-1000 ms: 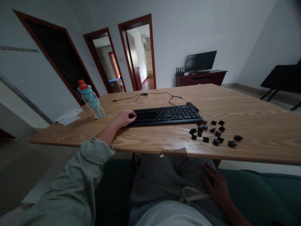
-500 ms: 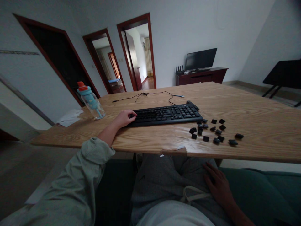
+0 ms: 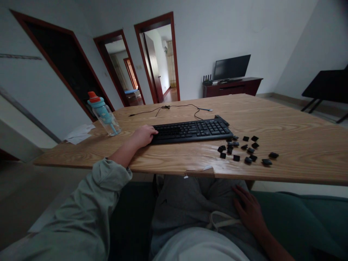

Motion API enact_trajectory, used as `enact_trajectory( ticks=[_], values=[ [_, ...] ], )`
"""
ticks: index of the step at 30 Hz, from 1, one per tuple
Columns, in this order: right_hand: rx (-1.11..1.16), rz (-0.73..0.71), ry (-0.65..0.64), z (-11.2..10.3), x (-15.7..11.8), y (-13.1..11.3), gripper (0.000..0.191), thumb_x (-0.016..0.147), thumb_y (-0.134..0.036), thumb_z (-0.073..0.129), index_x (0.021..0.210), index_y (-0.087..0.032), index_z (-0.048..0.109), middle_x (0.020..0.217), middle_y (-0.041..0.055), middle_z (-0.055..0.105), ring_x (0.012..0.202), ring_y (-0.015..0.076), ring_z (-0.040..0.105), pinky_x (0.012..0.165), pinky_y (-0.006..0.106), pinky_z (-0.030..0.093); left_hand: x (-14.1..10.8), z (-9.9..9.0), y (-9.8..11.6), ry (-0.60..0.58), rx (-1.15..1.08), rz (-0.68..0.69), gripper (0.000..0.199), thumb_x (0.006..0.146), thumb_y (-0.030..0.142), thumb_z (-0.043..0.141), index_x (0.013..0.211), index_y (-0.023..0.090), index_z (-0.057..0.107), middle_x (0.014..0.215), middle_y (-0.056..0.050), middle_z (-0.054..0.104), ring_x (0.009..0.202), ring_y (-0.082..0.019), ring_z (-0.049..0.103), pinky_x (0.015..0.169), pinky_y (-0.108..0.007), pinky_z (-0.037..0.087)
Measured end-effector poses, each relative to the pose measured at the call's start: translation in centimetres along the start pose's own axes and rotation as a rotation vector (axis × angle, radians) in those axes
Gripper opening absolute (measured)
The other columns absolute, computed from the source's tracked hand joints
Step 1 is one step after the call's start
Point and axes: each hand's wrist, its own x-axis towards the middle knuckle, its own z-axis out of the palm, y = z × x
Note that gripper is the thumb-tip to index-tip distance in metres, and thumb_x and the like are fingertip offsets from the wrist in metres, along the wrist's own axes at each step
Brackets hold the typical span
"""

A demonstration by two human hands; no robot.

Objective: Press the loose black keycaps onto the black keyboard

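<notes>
A black keyboard [image 3: 190, 131] lies on the wooden table in front of me, with part of its left side looking bare of keycaps. My left hand [image 3: 144, 136] is closed around the keyboard's left end, its fingertips on the leftmost keys. Whether a single key is pinched there is hidden by the hand. Several loose black keycaps [image 3: 236, 158] are scattered to the right of the keyboard, near the table's front edge. Below the table, my right hand [image 3: 248, 208] rests on my thigh with the fingers stretched out, holding nothing.
A clear bottle with a blue and orange top [image 3: 104, 116] stands at the left, beside crumpled white paper [image 3: 80, 134]. Behind the keyboard a thin black cable [image 3: 176, 106] runs across the table [image 3: 299, 145]. A television [image 3: 232, 67] is on a far cabinet.
My left hand has turned slightly, its fingers lower over the keyboard's left end. The view has shifted a little. My right hand and the keycaps stay in place.
</notes>
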Motion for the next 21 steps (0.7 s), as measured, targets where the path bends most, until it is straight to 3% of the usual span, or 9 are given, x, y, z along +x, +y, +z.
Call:
enact_trajectory(
  ticks=[6, 9, 13, 17, 21],
  values=[
    [-0.001, 0.018, -0.010, -0.3, 0.4, -0.7, 0.046, 0.094, -0.043, 0.046, 0.127, -0.018, 0.065, 0.137, 0.0109, 0.058, 0.121, 0.0315, 0.055, 0.104, 0.054, 0.044, -0.2, -0.6, 1.7, -0.034, 0.170, -0.099, 0.040, 0.084, 0.009, 0.046, 0.106, 0.020, 0.077, 0.106, -0.006, 0.074, 0.096, -0.025, 0.060, 0.085, -0.038, 0.046],
    [0.006, 0.017, -0.010, -0.5, 0.4, -0.8, 0.045, 0.093, -0.041, 0.047, 0.128, -0.019, 0.065, 0.137, 0.0105, 0.058, 0.121, 0.0308, 0.055, 0.103, 0.054, 0.044, 0.1, -1.7, 4.0, -0.017, 0.181, -0.106, 0.035, 0.085, 0.013, 0.048, 0.102, 0.019, 0.078, 0.102, -0.007, 0.074, 0.095, -0.027, 0.060, 0.085, -0.040, 0.047],
    [0.027, 0.036, 0.010, -0.4, 0.3, -1.0, 0.044, 0.093, -0.041, 0.049, 0.128, -0.020, 0.065, 0.138, 0.0104, 0.057, 0.121, 0.0302, 0.054, 0.104, 0.053, 0.044, 1.3, -3.0, 11.2, 0.089, -0.103, 0.137, 0.033, 0.086, 0.017, 0.051, 0.110, 0.020, 0.074, 0.111, -0.005, 0.072, 0.100, -0.022, 0.062, 0.093, -0.035, 0.048],
    [0.038, 0.051, -0.002, -0.4, 0.3, -1.0, 0.044, 0.093, -0.040, 0.049, 0.128, -0.021, 0.065, 0.138, 0.0102, 0.057, 0.121, 0.0301, 0.054, 0.104, 0.053, 0.044, 3.7, -2.6, 18.6, 0.050, -0.302, 0.442, 0.036, 0.089, 0.017, 0.051, 0.118, 0.025, 0.070, 0.122, -0.003, 0.067, 0.106, -0.017, 0.062, 0.094, -0.028, 0.048],
    [0.058, 0.041, 0.000, -0.5, 0.3, -0.9, 0.043, 0.094, -0.040, 0.048, 0.129, -0.021, 0.064, 0.138, 0.0105, 0.057, 0.123, 0.0296, 0.054, 0.105, 0.054, 0.043, 6.1, -2.0, 21.1, 0.018, -0.253, 0.558, 0.033, 0.091, 0.015, 0.050, 0.113, 0.024, 0.072, 0.119, -0.005, 0.068, 0.102, -0.017, 0.063, 0.089, -0.027, 0.049]
  ],
)
